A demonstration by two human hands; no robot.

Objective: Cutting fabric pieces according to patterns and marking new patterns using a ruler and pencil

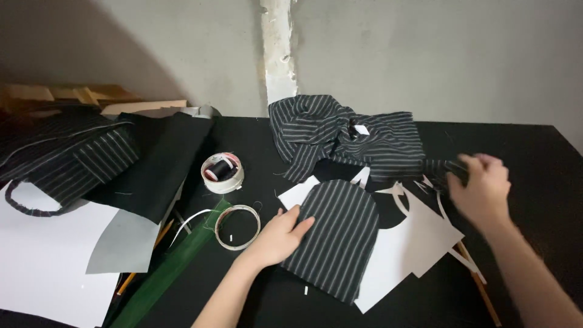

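Two hands: left hand point(280, 234) pins striped panel point(335, 237) edge; right hand point(483, 185) grips strip point(438, 167).

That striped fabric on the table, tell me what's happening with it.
A person is working striped cloth on a black table. Their left hand presses flat on a rounded striped fabric piece lying over white paper cutouts. Their right hand, blurred, reaches to a striped strip beside the crumpled striped fabric pile. Tape rolls lie to the left.

A small white rectangular label point(361, 129) sat on the crumpled striped fabric point(346, 136), near its middle; no packages, signs or screens showed.
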